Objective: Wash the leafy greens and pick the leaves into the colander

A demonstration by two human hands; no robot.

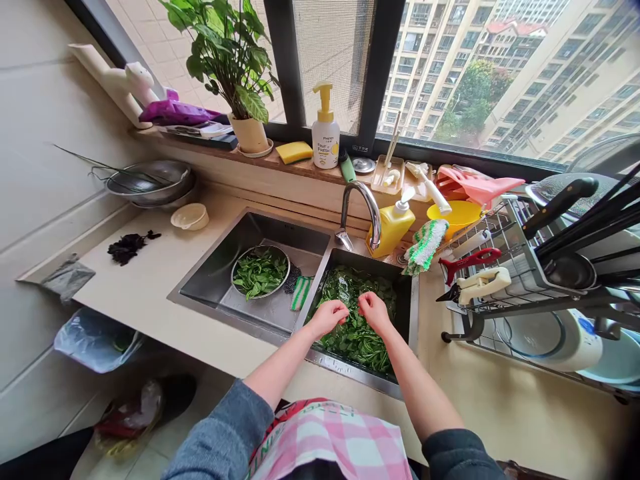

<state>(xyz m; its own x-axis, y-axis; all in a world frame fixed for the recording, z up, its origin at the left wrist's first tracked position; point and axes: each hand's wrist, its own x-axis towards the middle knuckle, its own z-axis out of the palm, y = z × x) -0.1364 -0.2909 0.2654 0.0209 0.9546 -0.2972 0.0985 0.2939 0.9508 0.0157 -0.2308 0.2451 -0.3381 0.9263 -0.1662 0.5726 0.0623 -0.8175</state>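
Leafy greens [350, 340] lie in water in the right sink basin [414, 313]. Over them, close together, are my two hands. Fingers curled in, my left hand [329, 316] is closed; whatever it may hold is hidden. My right hand [374, 311] is also closed, its fingertips drawn together, and I cannot make out anything in it. In the left basin [210, 267], a round metal colander [287, 275] holds more green leaves [259, 270]. Beside it are a green-and-white striped sponge [301, 293] and a dark scrubber [291, 281].
A chrome faucet [373, 213] arches behind the right basin, next to a yellow soap bottle [395, 227]. On the right stands a dish rack [520, 240] with knives and bowls. Left on the counter are dark scraps [127, 249], a small cream bowl [190, 217] and metal pans [150, 180].
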